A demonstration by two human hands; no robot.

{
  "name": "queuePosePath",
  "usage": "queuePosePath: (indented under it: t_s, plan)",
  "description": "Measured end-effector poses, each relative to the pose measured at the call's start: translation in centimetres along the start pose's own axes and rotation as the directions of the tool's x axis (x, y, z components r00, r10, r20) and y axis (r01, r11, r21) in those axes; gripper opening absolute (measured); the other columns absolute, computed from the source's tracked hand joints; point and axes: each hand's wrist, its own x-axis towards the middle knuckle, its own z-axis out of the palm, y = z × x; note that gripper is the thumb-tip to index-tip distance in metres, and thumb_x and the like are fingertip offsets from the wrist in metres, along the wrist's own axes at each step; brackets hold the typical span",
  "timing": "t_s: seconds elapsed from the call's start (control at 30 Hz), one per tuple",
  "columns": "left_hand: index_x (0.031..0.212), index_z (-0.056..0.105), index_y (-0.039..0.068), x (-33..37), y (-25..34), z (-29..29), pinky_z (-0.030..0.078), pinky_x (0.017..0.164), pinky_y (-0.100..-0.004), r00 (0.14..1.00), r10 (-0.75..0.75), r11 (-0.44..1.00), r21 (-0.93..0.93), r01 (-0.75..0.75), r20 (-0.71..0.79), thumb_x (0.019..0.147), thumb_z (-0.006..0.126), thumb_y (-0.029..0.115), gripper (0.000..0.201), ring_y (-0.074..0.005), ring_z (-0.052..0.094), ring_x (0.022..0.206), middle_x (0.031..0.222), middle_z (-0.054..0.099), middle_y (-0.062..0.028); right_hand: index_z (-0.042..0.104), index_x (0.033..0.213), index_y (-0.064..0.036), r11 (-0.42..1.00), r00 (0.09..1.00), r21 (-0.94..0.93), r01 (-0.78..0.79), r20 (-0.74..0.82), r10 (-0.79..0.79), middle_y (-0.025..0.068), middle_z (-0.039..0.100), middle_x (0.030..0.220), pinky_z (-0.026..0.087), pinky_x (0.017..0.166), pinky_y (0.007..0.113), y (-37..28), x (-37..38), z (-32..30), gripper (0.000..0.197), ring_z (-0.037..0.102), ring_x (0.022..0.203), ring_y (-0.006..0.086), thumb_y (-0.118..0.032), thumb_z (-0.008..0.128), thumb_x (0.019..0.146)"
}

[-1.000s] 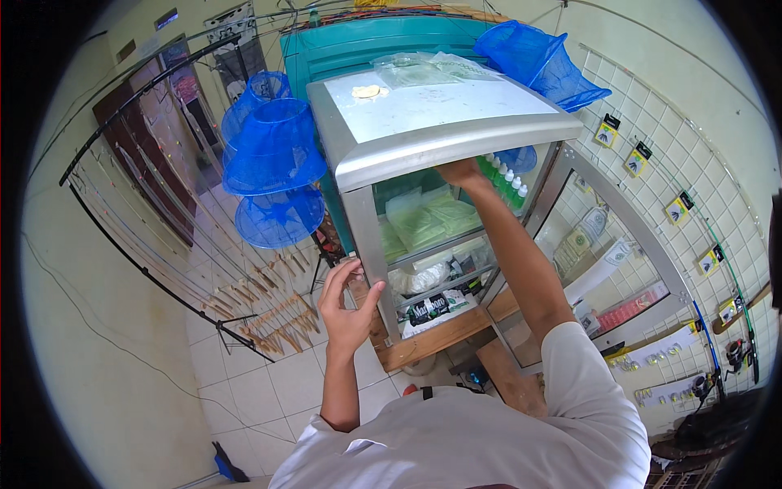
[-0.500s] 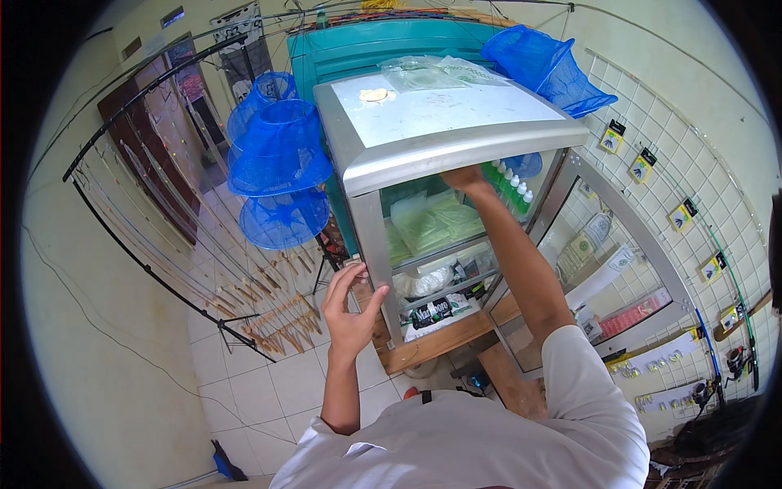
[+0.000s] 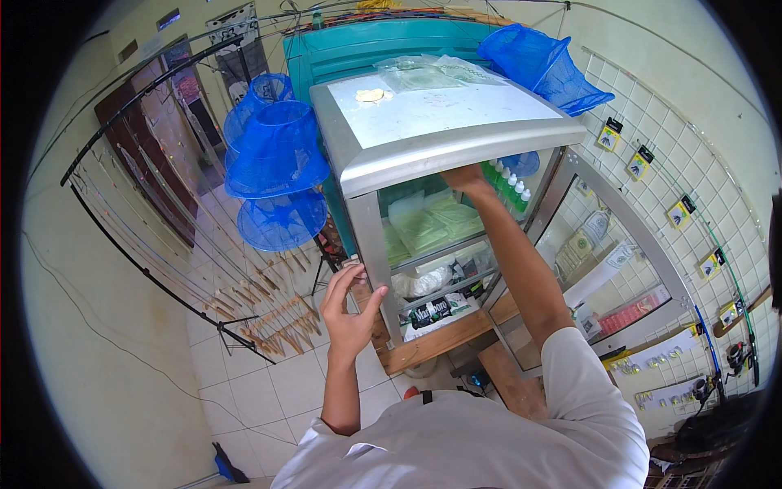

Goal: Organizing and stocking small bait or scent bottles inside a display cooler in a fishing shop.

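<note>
I stand before a small silver-topped display fridge with its glass door swung open to the right. My right hand reaches onto the top shelf, right beside a row of green bottles and above clear bags of green stuff. Its fingers are hidden under the fridge's top lip. My left hand is raised with fingers spread, holding nothing, next to the fridge's left front post.
Blue mesh nets hang to the fridge's left and lie at its top right. Fishing rods lean on a rack at left. A wire wall grid carries small packets. The fridge sits on a wooden stand.
</note>
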Motion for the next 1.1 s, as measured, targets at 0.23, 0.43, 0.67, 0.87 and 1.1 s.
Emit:
queuePosePath:
  t_s: [0.23,0.43,0.67,0.87,1.1]
  plan:
    - [0.126,0.062,-0.002,-0.7,0.4,0.4,0.052,0.091,-0.0348,0.999,0.003,1.000,0.008,-0.003,-0.038,0.082,0.080,-0.001,0.048,-0.0214,0.061,0.107,0.127,0.059,-0.0139,0.067,0.118,-0.0032,0.991,0.991,-0.133,0.004,-0.133,-0.022,0.0191,0.069,0.116,0.048,0.103,0.043,-1.9,-1.8,-2.3,0.033,0.063,0.116,0.0361,-0.018,0.064,0.089]
    - [0.131,0.054,0.001,-3.2,0.1,1.9,0.046,0.090,-0.0340,0.980,-0.006,0.996,-0.089,-0.012,-0.200,0.083,0.075,0.001,0.052,-0.0205,0.055,0.109,0.135,0.051,-0.0141,0.071,0.106,0.0018,0.849,0.975,0.523,-0.072,-0.143,0.171,0.0119,0.076,0.086,0.060,0.071,0.032,-3.5,-6.3,-6.8,0.023,0.075,0.077,0.0258,0.003,0.066,0.083]
    - [0.126,0.052,0.002,-6.9,3.2,3.4,0.044,0.089,-0.0346,0.963,0.067,0.982,-0.153,-0.109,-0.260,0.089,0.072,0.011,0.043,-0.0204,0.053,0.104,0.129,0.052,-0.0152,0.066,0.112,0.0071,0.475,0.903,0.824,-0.310,0.099,0.418,0.0109,0.077,0.092,0.058,0.075,0.027,-11.2,-16.3,-14.0,0.021,0.073,0.087,0.0128,0.005,0.065,0.091]
    - [0.123,0.052,0.000,-11.3,6.9,6.8,0.044,0.088,-0.0348,0.996,0.025,0.970,-0.238,-0.046,-0.089,0.088,0.073,0.012,0.042,-0.0211,0.055,0.099,0.116,0.056,-0.0156,0.067,0.112,0.0053,0.255,0.880,0.846,-0.468,0.421,0.220,0.0098,0.075,0.098,0.058,0.075,0.028,-11.5,-28.8,-14.2,0.023,0.071,0.087,0.0143,0.004,0.070,0.090]
    - [0.122,0.053,-0.001,-17.0,11.4,11.6,0.047,0.088,-0.0353,0.995,-0.042,0.965,-0.256,0.065,0.094,0.085,0.073,0.002,0.042,-0.0202,0.059,0.098,0.106,0.062,-0.0118,0.069,0.105,0.0036,0.286,0.847,0.798,-0.530,0.511,0.144,0.0041,0.071,0.090,0.055,0.072,0.024,-8.9,-40.1,-23.0,0.019,0.067,0.080,0.0077,-0.001,0.076,0.088]
